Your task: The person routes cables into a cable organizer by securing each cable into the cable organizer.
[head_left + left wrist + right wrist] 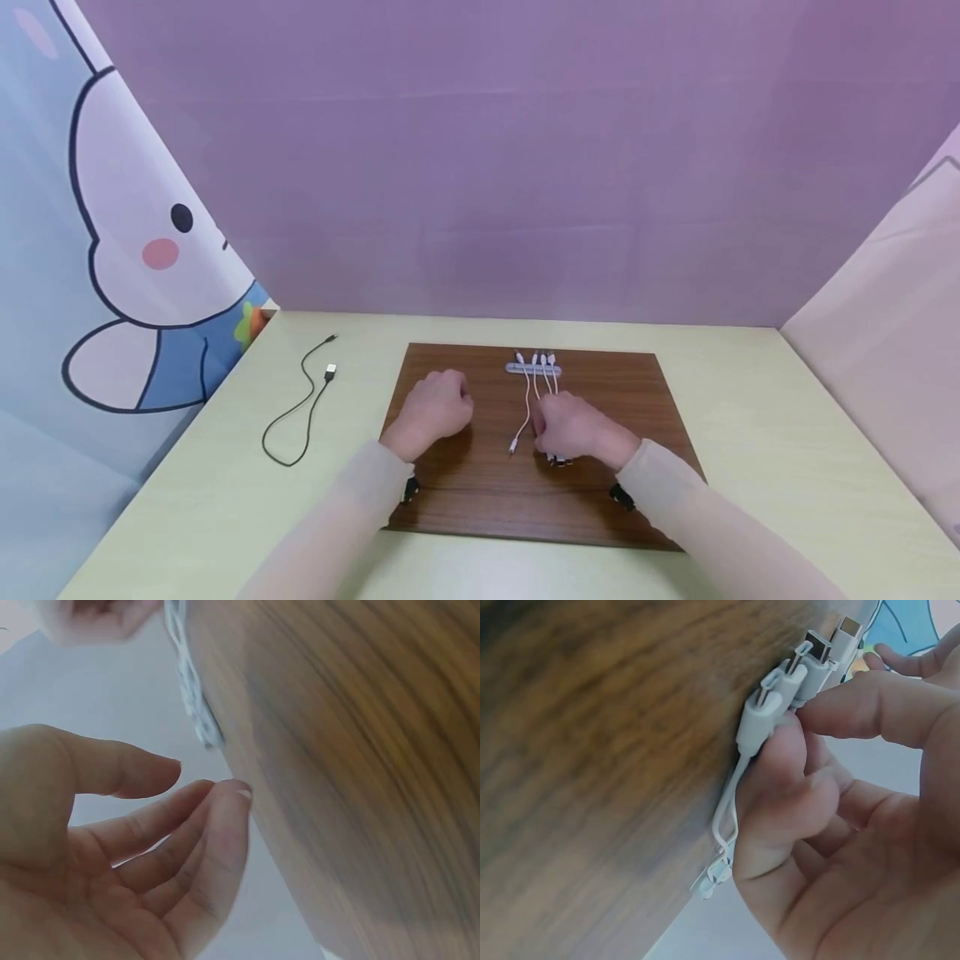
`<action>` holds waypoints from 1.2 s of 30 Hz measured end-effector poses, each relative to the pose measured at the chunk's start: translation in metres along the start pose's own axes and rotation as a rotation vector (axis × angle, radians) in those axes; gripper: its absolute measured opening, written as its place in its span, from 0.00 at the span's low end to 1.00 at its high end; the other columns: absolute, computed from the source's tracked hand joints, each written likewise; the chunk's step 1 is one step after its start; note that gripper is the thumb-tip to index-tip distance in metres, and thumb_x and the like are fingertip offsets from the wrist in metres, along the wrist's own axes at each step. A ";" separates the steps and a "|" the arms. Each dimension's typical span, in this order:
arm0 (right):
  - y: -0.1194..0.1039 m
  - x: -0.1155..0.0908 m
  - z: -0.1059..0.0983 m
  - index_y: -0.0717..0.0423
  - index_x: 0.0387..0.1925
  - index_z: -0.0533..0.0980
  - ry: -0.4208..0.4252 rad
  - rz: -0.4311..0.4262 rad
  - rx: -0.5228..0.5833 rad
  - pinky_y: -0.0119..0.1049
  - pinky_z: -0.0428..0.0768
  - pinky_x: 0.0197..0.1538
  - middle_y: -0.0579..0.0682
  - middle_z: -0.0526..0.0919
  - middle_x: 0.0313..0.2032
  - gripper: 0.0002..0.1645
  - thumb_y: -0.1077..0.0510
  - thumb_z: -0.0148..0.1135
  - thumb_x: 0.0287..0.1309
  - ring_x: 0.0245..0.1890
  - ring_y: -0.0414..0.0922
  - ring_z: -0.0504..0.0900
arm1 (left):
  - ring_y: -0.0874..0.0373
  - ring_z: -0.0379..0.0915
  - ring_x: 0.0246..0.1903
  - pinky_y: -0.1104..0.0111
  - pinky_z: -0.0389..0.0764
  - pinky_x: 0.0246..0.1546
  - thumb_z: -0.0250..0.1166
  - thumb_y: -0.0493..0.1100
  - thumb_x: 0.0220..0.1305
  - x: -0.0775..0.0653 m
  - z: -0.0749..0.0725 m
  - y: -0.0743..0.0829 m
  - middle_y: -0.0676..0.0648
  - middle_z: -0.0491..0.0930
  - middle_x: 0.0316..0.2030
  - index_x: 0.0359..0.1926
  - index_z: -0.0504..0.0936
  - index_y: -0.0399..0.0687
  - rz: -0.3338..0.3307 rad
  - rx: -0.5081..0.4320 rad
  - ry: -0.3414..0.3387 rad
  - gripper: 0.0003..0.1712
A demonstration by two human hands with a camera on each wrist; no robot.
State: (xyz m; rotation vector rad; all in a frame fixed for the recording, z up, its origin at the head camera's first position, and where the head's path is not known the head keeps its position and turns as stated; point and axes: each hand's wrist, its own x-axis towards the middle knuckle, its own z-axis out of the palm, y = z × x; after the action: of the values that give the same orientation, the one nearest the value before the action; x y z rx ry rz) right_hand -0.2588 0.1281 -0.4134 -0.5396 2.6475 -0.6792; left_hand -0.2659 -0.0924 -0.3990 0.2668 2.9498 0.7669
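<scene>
My right hand [573, 425] is over the lower ends of several white charging cables [527, 408] on a brown wood-grain board [457, 521]. In the right wrist view, its thumb and a finger pinch at one of the white connectors [761, 720], with other plugs lined up beside it. The cables' upper ends sit in a pale cable clip [513, 367] near the board's far edge. One white cable lies apart, left of the others. My left hand [437, 406] hovers over the board's left part, fingers loosely bent, holding nothing.
A black USB cable [309, 408] lies looped on the pale table [780, 433], left of the board. A purple cloth wall [480, 167] rises behind the table. A cartoon-printed cloth [150, 275] hangs at the left, and a pale one [892, 333] at the right.
</scene>
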 end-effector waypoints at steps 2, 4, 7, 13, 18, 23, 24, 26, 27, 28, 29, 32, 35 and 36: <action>0.001 -0.002 -0.001 0.53 0.25 0.78 0.003 -0.017 -0.010 0.35 0.75 0.24 0.46 0.79 0.20 0.08 0.67 0.67 0.56 0.19 0.40 0.77 | 0.55 0.73 0.22 0.65 0.75 0.23 0.58 0.36 0.69 0.003 -0.006 -0.009 0.48 0.78 0.25 0.40 0.84 0.39 -0.005 0.004 0.015 0.08; 0.002 -0.004 -0.002 0.53 0.25 0.78 0.007 -0.036 -0.019 0.35 0.75 0.24 0.45 0.79 0.20 0.09 0.67 0.66 0.55 0.19 0.40 0.77 | 0.55 0.74 0.22 0.65 0.76 0.23 0.58 0.36 0.68 0.005 -0.013 -0.018 0.48 0.78 0.25 0.38 0.84 0.40 -0.005 0.004 0.035 0.08; 0.005 -0.007 -0.003 0.52 0.25 0.77 0.006 -0.070 -0.020 0.36 0.74 0.24 0.45 0.78 0.19 0.09 0.68 0.65 0.55 0.19 0.40 0.76 | 0.54 0.74 0.22 0.64 0.76 0.23 0.57 0.35 0.67 0.009 -0.024 -0.032 0.47 0.79 0.25 0.36 0.83 0.40 -0.006 0.012 0.073 0.08; 0.013 -0.013 -0.006 0.51 0.26 0.78 0.015 -0.156 -0.038 0.37 0.75 0.26 0.43 0.77 0.21 0.10 0.67 0.64 0.58 0.21 0.40 0.75 | 0.54 0.74 0.22 0.64 0.75 0.21 0.55 0.36 0.68 0.016 -0.047 -0.059 0.46 0.79 0.25 0.38 0.83 0.38 -0.025 0.069 0.107 0.10; 0.015 -0.018 -0.007 0.50 0.27 0.79 0.038 -0.187 -0.083 0.37 0.75 0.29 0.41 0.76 0.22 0.09 0.66 0.64 0.60 0.23 0.40 0.74 | 0.53 0.72 0.21 0.64 0.72 0.20 0.52 0.36 0.69 0.022 -0.060 -0.082 0.45 0.78 0.25 0.36 0.80 0.39 -0.045 0.107 0.104 0.11; 0.016 -0.022 -0.008 0.50 0.29 0.79 0.035 -0.178 -0.105 0.37 0.75 0.29 0.41 0.76 0.23 0.08 0.64 0.65 0.62 0.23 0.40 0.73 | 0.51 0.73 0.24 0.60 0.74 0.23 0.50 0.37 0.69 0.028 -0.069 -0.106 0.42 0.80 0.30 0.38 0.80 0.37 -0.081 0.145 0.115 0.12; 0.016 -0.023 -0.009 0.51 0.29 0.79 0.031 -0.176 -0.105 0.37 0.75 0.29 0.41 0.76 0.23 0.08 0.65 0.65 0.62 0.23 0.40 0.73 | 0.51 0.74 0.25 0.59 0.75 0.25 0.50 0.36 0.69 0.029 -0.070 -0.111 0.41 0.80 0.31 0.39 0.80 0.37 -0.088 0.160 0.117 0.12; 0.015 -0.024 -0.010 0.51 0.29 0.79 0.023 -0.167 -0.102 0.37 0.74 0.29 0.42 0.76 0.23 0.08 0.65 0.65 0.63 0.23 0.41 0.73 | 0.48 0.76 0.28 0.55 0.78 0.28 0.49 0.36 0.68 0.029 -0.074 -0.121 0.38 0.82 0.35 0.42 0.79 0.35 -0.106 0.182 0.116 0.13; 0.015 -0.025 -0.010 0.51 0.29 0.79 0.020 -0.166 -0.101 0.37 0.74 0.29 0.42 0.76 0.23 0.08 0.65 0.65 0.63 0.23 0.40 0.73 | 0.47 0.77 0.31 0.53 0.79 0.31 0.49 0.35 0.68 0.029 -0.076 -0.126 0.36 0.82 0.38 0.43 0.79 0.34 -0.115 0.194 0.117 0.14; 0.015 -0.025 -0.011 0.51 0.29 0.79 0.018 -0.167 -0.103 0.37 0.74 0.29 0.42 0.76 0.22 0.08 0.64 0.65 0.63 0.23 0.40 0.73 | 0.45 0.79 0.34 0.50 0.80 0.34 0.48 0.35 0.68 0.029 -0.077 -0.131 0.35 0.82 0.42 0.46 0.79 0.33 -0.127 0.209 0.118 0.15; 0.015 -0.026 -0.011 0.51 0.29 0.79 0.015 -0.169 -0.103 0.37 0.74 0.29 0.42 0.75 0.22 0.08 0.64 0.65 0.63 0.23 0.40 0.73 | 0.43 0.79 0.37 0.48 0.80 0.36 0.48 0.35 0.68 0.029 -0.079 -0.136 0.34 0.81 0.44 0.48 0.79 0.32 -0.140 0.222 0.119 0.16; 0.015 -0.026 -0.011 0.51 0.29 0.79 0.015 -0.187 -0.105 0.36 0.74 0.30 0.41 0.76 0.23 0.08 0.65 0.64 0.63 0.24 0.40 0.73 | 0.38 0.78 0.43 0.43 0.79 0.40 0.49 0.35 0.67 0.028 -0.083 -0.150 0.32 0.79 0.49 0.50 0.78 0.31 -0.188 0.235 0.121 0.17; 0.014 -0.025 -0.012 0.51 0.29 0.80 0.023 -0.208 -0.113 0.36 0.75 0.30 0.40 0.76 0.24 0.08 0.65 0.64 0.62 0.25 0.40 0.73 | 0.39 0.77 0.42 0.43 0.78 0.39 0.50 0.36 0.65 0.028 -0.087 -0.163 0.32 0.78 0.47 0.45 0.78 0.32 -0.232 0.235 0.114 0.15; 0.014 -0.025 -0.012 0.51 0.29 0.80 0.027 -0.213 -0.116 0.36 0.75 0.31 0.40 0.76 0.24 0.08 0.66 0.63 0.62 0.25 0.39 0.73 | 0.39 0.76 0.41 0.43 0.78 0.38 0.51 0.37 0.65 0.027 -0.088 -0.166 0.32 0.78 0.46 0.44 0.78 0.31 -0.245 0.232 0.105 0.14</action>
State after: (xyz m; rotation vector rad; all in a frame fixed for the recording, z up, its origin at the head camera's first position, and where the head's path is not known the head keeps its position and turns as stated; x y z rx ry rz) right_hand -0.2461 0.1551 -0.4050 -0.8601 2.6909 -0.5981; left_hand -0.3280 -0.2712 -0.4047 -0.1242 3.0894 0.4203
